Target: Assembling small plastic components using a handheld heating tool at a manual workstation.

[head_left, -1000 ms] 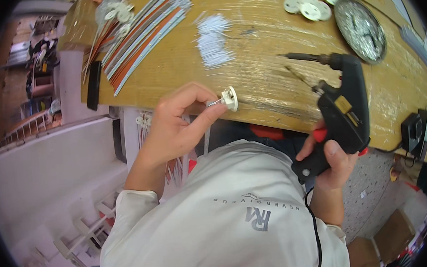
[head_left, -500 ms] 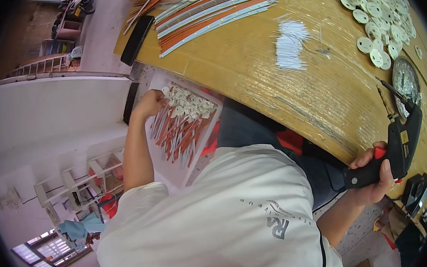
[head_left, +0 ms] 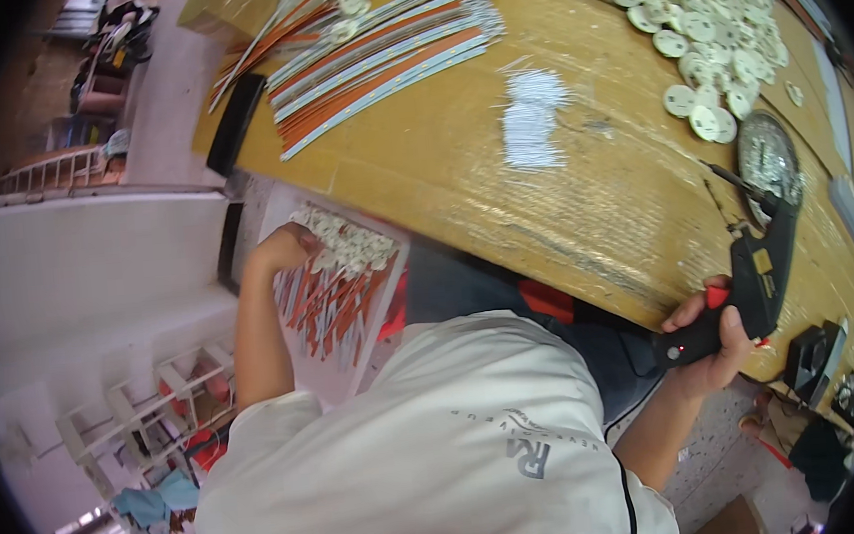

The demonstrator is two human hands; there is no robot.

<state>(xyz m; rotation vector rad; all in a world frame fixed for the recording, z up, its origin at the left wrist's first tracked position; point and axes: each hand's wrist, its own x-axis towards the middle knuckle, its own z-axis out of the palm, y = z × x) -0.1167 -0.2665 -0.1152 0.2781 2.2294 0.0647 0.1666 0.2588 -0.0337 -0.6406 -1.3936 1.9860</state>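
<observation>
My left hand [head_left: 290, 246] is at the left side of a white tray [head_left: 352, 370], its curled fingers at the edge of a heap of small white discs [head_left: 353, 245]. What lies between those fingertips is hidden. Beneath the discs, thin orange and white strips [head_left: 325, 315] fan out in the tray. My right hand [head_left: 720, 354] grips a black soldering gun [head_left: 754, 276] with a red trigger, held by the table's front right edge. Its thin tip points up and left, beside a shiny metal dish [head_left: 767, 155].
On the yellow-brown table [head_left: 420, 172] lie a bundle of light strips [head_left: 381, 65], a pile of short white wires [head_left: 533, 123] and a large heap of white discs [head_left: 694, 25]. A black bar [head_left: 235, 124] lies along the left edge. A black box [head_left: 811, 362] stands at far right.
The whole view has shifted, so the table appears further left. My left hand has moved slightly further in over the tray. The soldering gun stays by the metal dish.
</observation>
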